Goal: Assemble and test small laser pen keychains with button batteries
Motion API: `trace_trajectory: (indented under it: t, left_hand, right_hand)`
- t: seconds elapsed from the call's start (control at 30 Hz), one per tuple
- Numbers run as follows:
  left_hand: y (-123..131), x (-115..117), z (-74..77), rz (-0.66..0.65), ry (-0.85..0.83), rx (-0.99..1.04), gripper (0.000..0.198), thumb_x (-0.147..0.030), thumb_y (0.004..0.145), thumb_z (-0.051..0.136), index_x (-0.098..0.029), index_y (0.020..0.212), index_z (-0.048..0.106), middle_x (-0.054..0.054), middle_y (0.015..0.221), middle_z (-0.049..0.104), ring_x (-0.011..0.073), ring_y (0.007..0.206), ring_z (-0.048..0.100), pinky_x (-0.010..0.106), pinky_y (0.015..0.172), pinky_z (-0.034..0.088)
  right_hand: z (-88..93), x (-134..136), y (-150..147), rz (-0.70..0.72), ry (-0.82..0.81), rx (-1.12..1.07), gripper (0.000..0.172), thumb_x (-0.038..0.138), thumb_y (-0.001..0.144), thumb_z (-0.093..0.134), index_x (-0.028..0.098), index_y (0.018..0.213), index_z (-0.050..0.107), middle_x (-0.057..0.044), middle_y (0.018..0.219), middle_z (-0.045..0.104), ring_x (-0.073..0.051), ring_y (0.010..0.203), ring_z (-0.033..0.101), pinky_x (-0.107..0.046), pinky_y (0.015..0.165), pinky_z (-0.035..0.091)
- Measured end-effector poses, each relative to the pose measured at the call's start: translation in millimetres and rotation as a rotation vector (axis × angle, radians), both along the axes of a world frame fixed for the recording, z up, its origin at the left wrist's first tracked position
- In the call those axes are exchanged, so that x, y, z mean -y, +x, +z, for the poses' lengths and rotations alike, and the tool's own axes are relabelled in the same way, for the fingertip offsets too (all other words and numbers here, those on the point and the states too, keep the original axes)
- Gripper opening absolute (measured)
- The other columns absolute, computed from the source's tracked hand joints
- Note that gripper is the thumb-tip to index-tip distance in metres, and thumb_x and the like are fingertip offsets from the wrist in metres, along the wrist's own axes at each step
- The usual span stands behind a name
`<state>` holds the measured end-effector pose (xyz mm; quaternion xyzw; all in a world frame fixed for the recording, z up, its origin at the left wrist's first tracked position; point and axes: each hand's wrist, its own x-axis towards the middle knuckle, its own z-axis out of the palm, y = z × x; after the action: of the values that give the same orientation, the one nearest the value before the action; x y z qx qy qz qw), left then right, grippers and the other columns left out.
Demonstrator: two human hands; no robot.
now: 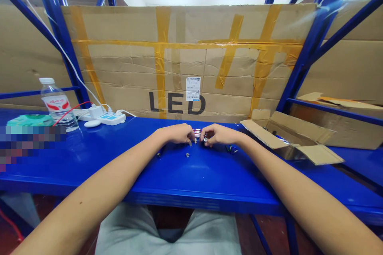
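Both of my hands are close together over the middle of the blue table. My right hand (pixel 220 134) pinches a small round metal piece (pixel 205 140), its pale round end facing me. My left hand (pixel 181 133) has its fingers curled down together beside a small silvery piece (pixel 190 144); whether they grip it is hard to see. Between the hands lies a row of small purple and silver cylinders (pixel 196 132), partly hidden by my fingers. Nearer to me on the tabletop are a small metal part (pixel 187 154) and a dark one (pixel 158 154).
Small wire-like pieces (pixel 231 149) lie under my right wrist. An open cardboard box (pixel 287 137) stands at the right. At the left are a water bottle (pixel 58 103), a power strip (pixel 110 117) and a green packet (pixel 30 120). A large carton (pixel 185 63) backs the blue table (pixel 203 183).
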<state>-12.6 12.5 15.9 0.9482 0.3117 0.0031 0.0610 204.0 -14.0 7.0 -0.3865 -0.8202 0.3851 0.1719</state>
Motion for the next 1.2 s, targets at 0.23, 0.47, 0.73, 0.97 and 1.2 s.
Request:
trace_trajectory:
  t: [0.23, 0.47, 0.73, 0.97, 1.2]
  left_hand:
    - [3.5, 7.3, 4.0, 0.032, -0.016, -0.012, 0.021, -0.015, 0.075, 0.061, -0.018, 0.092, 0.074, 0.004, 0.084, 0.073, 0.0147, 0.071, 0.062, 0.022, 0.061, 0.040]
    - [2.0, 3.6, 4.7, 0.050, 0.133, 0.217, 0.011, -0.018, 0.075, 0.059, -0.015, 0.081, 0.068, 0.003, 0.074, 0.068, 0.0125, 0.064, 0.056, 0.023, 0.058, 0.037]
    - [15.0, 15.5, 2.9, -0.156, 0.222, 0.428, 0.017, -0.015, 0.084, 0.054, -0.015, 0.095, 0.068, 0.006, 0.087, 0.070, 0.0141, 0.077, 0.061, 0.024, 0.070, 0.042]
    - [17.0, 16.2, -1.4, -0.184, 0.231, 0.402, 0.020, -0.014, 0.085, 0.050, -0.015, 0.092, 0.069, 0.006, 0.089, 0.071, 0.0153, 0.080, 0.062, 0.025, 0.073, 0.043]
    - [4.5, 14.5, 5.7, 0.036, 0.198, 0.113, 0.018, -0.025, 0.080, 0.054, -0.019, 0.086, 0.070, 0.006, 0.080, 0.071, 0.0171, 0.067, 0.060, 0.026, 0.059, 0.037]
  right_hand:
    - [-2.7, -2.6, 0.6, 0.005, 0.002, -0.024, 0.018, 0.017, 0.064, 0.066, 0.017, 0.082, 0.062, 0.001, 0.075, 0.064, -0.013, 0.064, 0.059, -0.028, 0.062, 0.050]
    - [-4.7, -2.3, 0.3, -0.063, -0.013, -0.046, 0.020, 0.019, 0.067, 0.066, 0.017, 0.085, 0.057, -0.002, 0.076, 0.066, -0.015, 0.066, 0.063, -0.030, 0.062, 0.053]
    - [-7.3, -4.2, -0.6, -0.067, 0.020, -0.082, 0.015, 0.020, 0.072, 0.062, 0.016, 0.086, 0.055, -0.001, 0.074, 0.063, -0.016, 0.063, 0.063, -0.032, 0.062, 0.054]
    - [-7.5, -4.9, 1.1, -0.062, 0.009, -0.098, 0.021, 0.020, 0.071, 0.062, 0.015, 0.091, 0.057, -0.001, 0.075, 0.064, -0.015, 0.063, 0.063, -0.032, 0.062, 0.054]
    - [-3.3, -1.4, 0.3, -0.097, -0.036, -0.072, 0.020, 0.013, 0.062, 0.064, 0.017, 0.080, 0.057, 0.000, 0.072, 0.065, -0.015, 0.066, 0.062, -0.031, 0.063, 0.053]
